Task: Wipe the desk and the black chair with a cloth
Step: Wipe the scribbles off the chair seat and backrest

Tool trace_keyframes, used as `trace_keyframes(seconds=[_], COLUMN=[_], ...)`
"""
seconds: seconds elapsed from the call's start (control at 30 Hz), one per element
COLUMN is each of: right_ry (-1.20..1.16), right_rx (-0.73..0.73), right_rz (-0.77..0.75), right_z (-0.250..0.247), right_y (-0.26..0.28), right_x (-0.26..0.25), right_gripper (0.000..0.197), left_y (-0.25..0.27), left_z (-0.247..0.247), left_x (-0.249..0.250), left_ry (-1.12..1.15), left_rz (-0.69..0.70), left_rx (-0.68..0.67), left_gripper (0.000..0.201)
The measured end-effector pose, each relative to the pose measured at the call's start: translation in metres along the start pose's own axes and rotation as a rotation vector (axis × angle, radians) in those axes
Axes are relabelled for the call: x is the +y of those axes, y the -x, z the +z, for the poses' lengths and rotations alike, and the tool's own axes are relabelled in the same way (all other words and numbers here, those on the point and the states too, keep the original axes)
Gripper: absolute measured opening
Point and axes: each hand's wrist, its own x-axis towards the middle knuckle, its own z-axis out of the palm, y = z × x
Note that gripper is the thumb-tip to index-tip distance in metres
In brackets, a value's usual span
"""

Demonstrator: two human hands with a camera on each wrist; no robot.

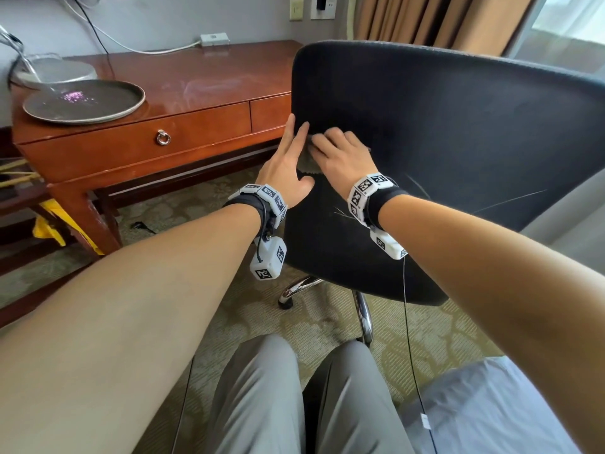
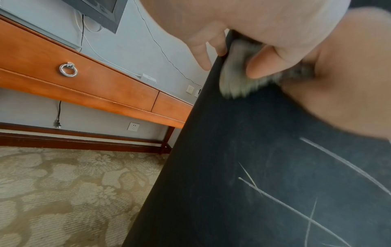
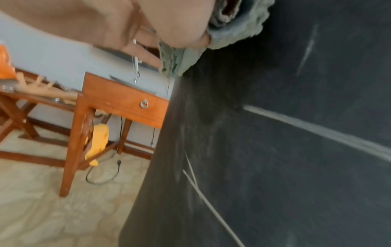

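Note:
The black chair [image 1: 458, 142] stands with its backrest facing me. It has pale scratch lines [image 1: 510, 199]. My right hand [image 1: 340, 152] presses a bunched grey cloth [image 1: 305, 160] against the backrest near its left edge, with fingers bent over it. The right wrist view shows the cloth [image 3: 237, 30] folded up under the palm. My left hand [image 1: 291, 155] lies at the chair's left edge, fingers straight along it and thumb spread on the fabric below the cloth. The wooden desk [image 1: 196, 80] stands behind and to the left.
On the desk are a round dark tray [image 1: 131, 103] and a lamp base [image 1: 55, 68]. Something yellow [image 1: 52, 221] hangs below the desk's left end. The chair's chrome base [image 1: 363, 309] stands on patterned carpet by my knees. Grey bedding [image 1: 491, 404] is at lower right.

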Motion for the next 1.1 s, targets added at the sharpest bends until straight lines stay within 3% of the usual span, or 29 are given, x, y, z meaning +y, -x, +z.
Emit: trace_keyframes(seconds=[0.17,0.27,0.37,0.47,0.73,1.1], right_ry=[0.047,0.034,0.056,0.061,0.007,-0.044], right_rx=[-0.102,-0.078,0.001,0.054,0.070,0.018], right_rz=[-0.125,-0.079,-0.012,0.060,0.202,0.185], right_z=[0.013,0.005,-0.005,-0.021,-0.034,-0.015], right_y=[0.031,0.042,0.053,0.066,0.090,0.116], right_x=[0.007,0.016,0.033,0.049,0.063,0.057], right_gripper=[0.039,0.046,0.035,0.038,0.046,0.038], left_y=[-0.006,-0.008,-0.009,-0.008,-0.003,-0.005], left_z=[0.004,0.015,0.027,0.036,0.049,0.073], left_x=[0.003,0.008,0.017,0.028,0.057,0.082], left_ry=[-0.077,-0.112,-0.121,-0.165,-0.101,-0.048], left_rz=[-0.014,-0.024,-0.077,-0.116,-0.176,-0.207], left_rx=[-0.033,-0.007,0.021,0.051,0.205,0.200], left_gripper=[0.100,0.104,0.104,0.102,0.086,0.108])
